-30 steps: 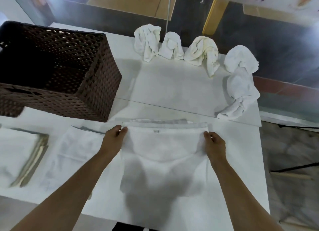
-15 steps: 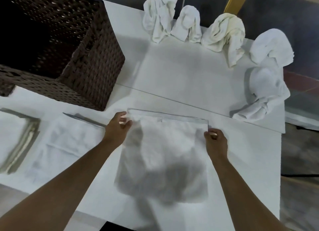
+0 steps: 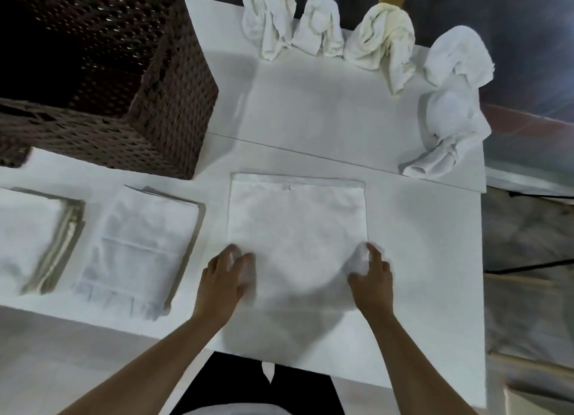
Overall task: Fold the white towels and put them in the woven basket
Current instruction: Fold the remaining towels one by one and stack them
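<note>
**Towel Handling: Grip Points and Material**

The flat towel (image 3: 298, 228) lies at centre frame on the white table (image 3: 428, 234). The left hand (image 3: 222, 282) and right hand (image 3: 371, 279) each pinch one near corner, fingers curled into the cloth. The fabric is judged light, limp and non-slippery; it will sag unless held at corners or hems, so take hold there. Terry texture, hemmed far edge, roughly square outline. Two folded towels (image 3: 136, 244) lie at lower left. Bunched towels (image 3: 382, 46) line the top edge. The woven basket (image 3: 174, 113), dark brown and rigid, stands at upper left.
</note>
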Action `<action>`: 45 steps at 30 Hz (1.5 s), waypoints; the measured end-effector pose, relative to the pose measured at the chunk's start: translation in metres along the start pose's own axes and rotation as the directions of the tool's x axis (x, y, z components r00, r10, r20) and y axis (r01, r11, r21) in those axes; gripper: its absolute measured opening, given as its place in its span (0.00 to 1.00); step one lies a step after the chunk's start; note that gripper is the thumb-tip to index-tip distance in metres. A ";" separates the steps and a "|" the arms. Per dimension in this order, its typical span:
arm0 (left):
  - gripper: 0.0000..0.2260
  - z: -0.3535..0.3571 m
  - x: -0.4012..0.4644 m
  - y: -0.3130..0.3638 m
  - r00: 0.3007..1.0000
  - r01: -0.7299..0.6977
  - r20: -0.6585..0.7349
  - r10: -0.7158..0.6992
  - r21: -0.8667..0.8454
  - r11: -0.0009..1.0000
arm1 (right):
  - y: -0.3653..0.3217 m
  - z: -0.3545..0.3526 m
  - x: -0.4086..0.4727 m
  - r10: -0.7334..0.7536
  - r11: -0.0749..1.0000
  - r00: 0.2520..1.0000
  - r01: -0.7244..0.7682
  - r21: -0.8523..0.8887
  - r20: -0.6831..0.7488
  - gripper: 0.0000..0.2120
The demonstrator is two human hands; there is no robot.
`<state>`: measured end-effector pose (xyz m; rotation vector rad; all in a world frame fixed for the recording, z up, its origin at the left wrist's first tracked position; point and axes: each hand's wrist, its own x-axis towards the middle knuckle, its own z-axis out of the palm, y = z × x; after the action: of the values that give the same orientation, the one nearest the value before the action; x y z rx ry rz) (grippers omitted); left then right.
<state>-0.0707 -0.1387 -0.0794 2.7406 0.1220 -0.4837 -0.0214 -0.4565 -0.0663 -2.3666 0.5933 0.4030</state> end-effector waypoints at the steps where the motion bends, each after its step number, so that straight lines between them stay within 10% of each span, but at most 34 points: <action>1: 0.34 0.001 -0.006 -0.002 0.999 0.027 -0.031 -0.027 -0.020 0.999 | 0.007 0.000 -0.010 -0.008 1.000 1.000 0.008 -0.010 -0.007 0.36; 7: 0.31 0.005 -0.031 -0.002 0.968 0.246 -0.004 -0.249 -0.140 0.959 | 0.028 0.002 -0.048 0.095 0.994 0.995 -0.096 0.059 0.013 0.32; 14: 0.18 0.017 -0.050 0.003 0.867 0.458 0.038 -0.496 -0.453 0.765 | 0.048 0.013 -0.070 0.209 0.971 0.976 -0.200 0.132 -0.057 0.04; 22: 0.08 0.042 -0.119 0.004 0.873 0.407 -0.091 -0.479 -0.406 0.818 | 0.100 0.016 -0.115 0.198 0.949 0.980 -0.190 0.250 -0.003 0.12; 31: 0.09 0.050 -0.207 0.013 0.787 0.518 0.081 -0.611 -0.625 0.584 | 0.133 0.022 -0.201 0.238 0.858 0.970 -0.231 0.458 0.042 0.06; 38: 0.14 0.024 -0.233 0.017 0.801 0.319 0.080 -0.594 -0.896 0.309 | 0.122 0.002 -0.224 0.240 0.661 0.970 -0.141 0.737 -0.029 0.17; 45: 0.06 -0.017 -0.190 0.018 0.816 0.193 0.075 -0.574 -0.970 0.148 | 0.075 -0.027 -0.184 0.219 0.316 0.963 -0.223 0.922 0.158 0.03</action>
<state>-0.2411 -0.1540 0.0078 1.4194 0.9345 0.0159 -0.2120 -0.4687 -0.0072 -1.1229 0.8576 0.0926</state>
